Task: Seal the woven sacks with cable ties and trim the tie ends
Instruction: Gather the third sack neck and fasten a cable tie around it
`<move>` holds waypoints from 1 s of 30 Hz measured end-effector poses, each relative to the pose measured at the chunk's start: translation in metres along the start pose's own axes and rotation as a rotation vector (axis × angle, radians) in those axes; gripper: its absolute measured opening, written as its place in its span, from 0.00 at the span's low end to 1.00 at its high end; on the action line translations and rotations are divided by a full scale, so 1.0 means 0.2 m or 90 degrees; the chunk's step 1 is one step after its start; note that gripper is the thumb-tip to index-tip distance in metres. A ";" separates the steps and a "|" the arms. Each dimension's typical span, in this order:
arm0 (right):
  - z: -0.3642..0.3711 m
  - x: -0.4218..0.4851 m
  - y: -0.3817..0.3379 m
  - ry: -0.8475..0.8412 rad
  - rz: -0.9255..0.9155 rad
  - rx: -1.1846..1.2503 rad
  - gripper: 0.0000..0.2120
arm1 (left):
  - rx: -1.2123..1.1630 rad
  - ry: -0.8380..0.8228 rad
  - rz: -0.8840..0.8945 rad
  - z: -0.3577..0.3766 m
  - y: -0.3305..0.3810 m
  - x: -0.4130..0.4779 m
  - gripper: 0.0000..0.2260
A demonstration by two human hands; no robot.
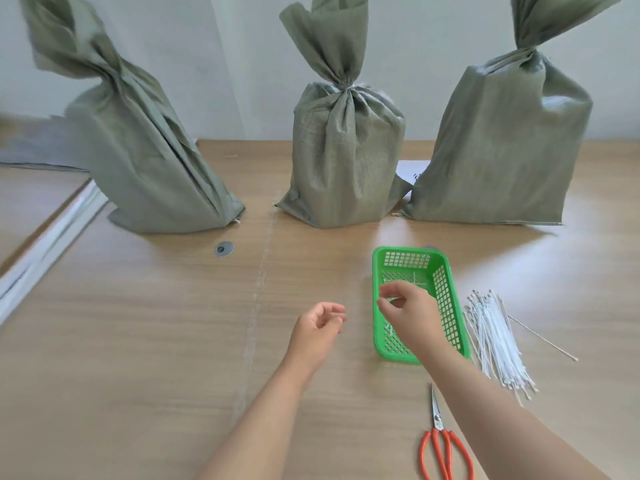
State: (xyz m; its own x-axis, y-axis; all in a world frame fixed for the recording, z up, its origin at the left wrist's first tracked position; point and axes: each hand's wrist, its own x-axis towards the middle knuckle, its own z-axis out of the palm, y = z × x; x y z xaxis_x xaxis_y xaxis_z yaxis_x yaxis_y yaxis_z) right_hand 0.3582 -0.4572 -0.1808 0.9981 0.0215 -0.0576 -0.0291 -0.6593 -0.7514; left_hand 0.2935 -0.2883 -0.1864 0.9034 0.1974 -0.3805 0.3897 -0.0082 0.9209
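Note:
Three green woven sacks stand at the back of the table: a left sack [138,161] leaning right with a twisted neck, a middle sack [346,157] and a right sack [498,147], both with gathered necks. A bundle of white cable ties [495,341] lies right of a green plastic basket [446,289] that holds trimmed tie ends. Red-handled scissors [441,445] lie near the front edge. My right hand [407,311] hovers over the basket, fingers loosely pinched, nothing clearly in it. My left hand [317,329] hangs loosely curled and empty left of the basket.
A wooden table [138,341] carries everything. A round metal grommet [224,249] sits in the tabletop in front of the left sack. White paper [412,169] lies between the middle and right sacks. One loose cable tie [543,339] lies right of the bundle.

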 end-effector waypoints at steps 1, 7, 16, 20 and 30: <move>0.02 -0.01 -0.05 -0.009 -0.018 0.010 0.08 | -0.001 0.012 0.002 -0.04 0.01 -0.02 0.11; 0.19 -0.06 -0.38 -0.062 -0.097 0.072 0.14 | -0.009 0.080 0.035 -0.39 0.08 -0.08 0.09; 0.67 -0.04 -0.95 -0.075 -0.112 0.131 0.15 | -0.006 0.104 0.050 -1.15 0.15 0.07 0.10; 0.90 0.01 -1.26 -0.061 -0.113 0.124 0.16 | 0.011 0.095 0.072 -1.57 0.22 0.19 0.10; 1.17 0.27 -1.92 -0.042 -0.129 0.119 0.23 | -0.008 0.127 0.169 -2.23 0.59 0.54 0.12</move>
State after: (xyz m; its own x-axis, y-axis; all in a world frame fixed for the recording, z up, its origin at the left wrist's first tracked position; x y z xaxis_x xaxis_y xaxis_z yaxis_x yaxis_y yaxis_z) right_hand 0.4108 -0.0260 -0.0491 0.9791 0.1917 0.0684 0.1553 -0.4864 -0.8598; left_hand 0.3573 0.1699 -0.0819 0.9202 0.3775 -0.1040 0.1418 -0.0736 0.9872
